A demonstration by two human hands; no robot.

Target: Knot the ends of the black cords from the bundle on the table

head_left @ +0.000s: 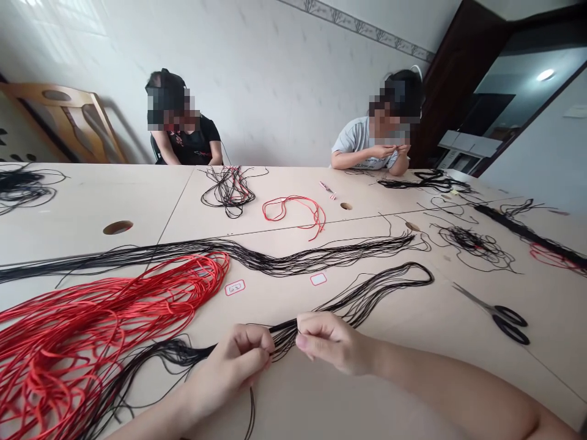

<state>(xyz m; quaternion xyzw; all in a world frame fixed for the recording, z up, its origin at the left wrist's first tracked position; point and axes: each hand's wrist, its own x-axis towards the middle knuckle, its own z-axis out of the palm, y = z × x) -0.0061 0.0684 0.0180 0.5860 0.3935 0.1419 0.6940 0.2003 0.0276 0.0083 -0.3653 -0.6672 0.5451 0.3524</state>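
Observation:
My left hand [243,360] is closed in a pinch, with black cord [252,409] hanging down below its fingers. Close to its right, my right hand [328,342] is also pinched, thumb against forefinger, at a thin dark strand. Just behind both hands runs a bundle of black cords [385,282], looped at its far right end and trailing to the lower left. The fingertips hide the short stretch of cord between them. A large heap of red cords [114,305] lies left of my left hand.
Black-handled scissors [509,324] lie at the right. A long black cord bundle [275,263] crosses the table, with two red-edged labels nearby. Opposite sit two people [186,143], [367,143]; a red cord [293,198] and tangled black cords [477,244] lie between.

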